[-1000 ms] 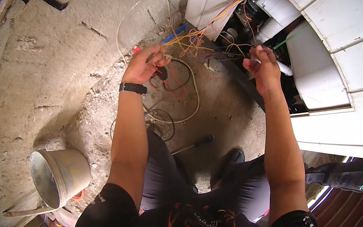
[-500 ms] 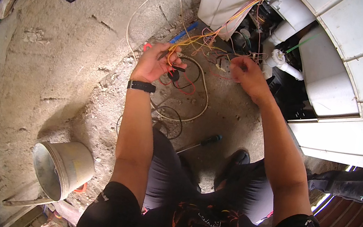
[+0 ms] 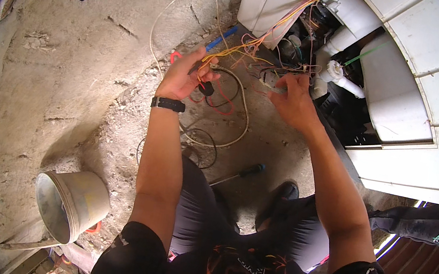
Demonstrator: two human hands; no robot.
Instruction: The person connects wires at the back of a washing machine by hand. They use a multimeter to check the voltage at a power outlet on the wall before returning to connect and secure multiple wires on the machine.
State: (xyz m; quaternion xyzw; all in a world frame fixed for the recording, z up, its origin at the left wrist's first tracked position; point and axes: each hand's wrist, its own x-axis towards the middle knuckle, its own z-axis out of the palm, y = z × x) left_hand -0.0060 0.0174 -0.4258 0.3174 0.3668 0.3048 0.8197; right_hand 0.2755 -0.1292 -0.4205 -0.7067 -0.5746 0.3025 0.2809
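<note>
My left hand [image 3: 183, 77] is closed on the bundle of yellow and red wires [image 3: 221, 51], its fingers curled, a dark piece among them. Below it lie a black roll [image 3: 205, 90] and loops of red, black and white cable [image 3: 245, 115]. A blue tube [image 3: 220, 38] is just beyond. My right hand [image 3: 294, 100] has its fingers bent at thin wires and a small pale piece [image 3: 271, 82]; what they grip is hard to make out. It is beside the opening with white pipes [image 3: 343, 82] in the white tiled casing [image 3: 416, 53].
A screwdriver [image 3: 251, 169] lies on the rough concrete floor [image 3: 264, 144] by my feet. A dirty plastic bucket [image 3: 85, 202] tilts at lower left, beside a stick [image 3: 24, 245]. The concrete wall [image 3: 50, 81] fills the left. Dark cloth [image 3: 418, 223] hangs at right.
My right hand has come down and left, away from the pipe to the wires lower in the tangle. My left hand stays among the yellow wires, its fingers shifting slightly.
</note>
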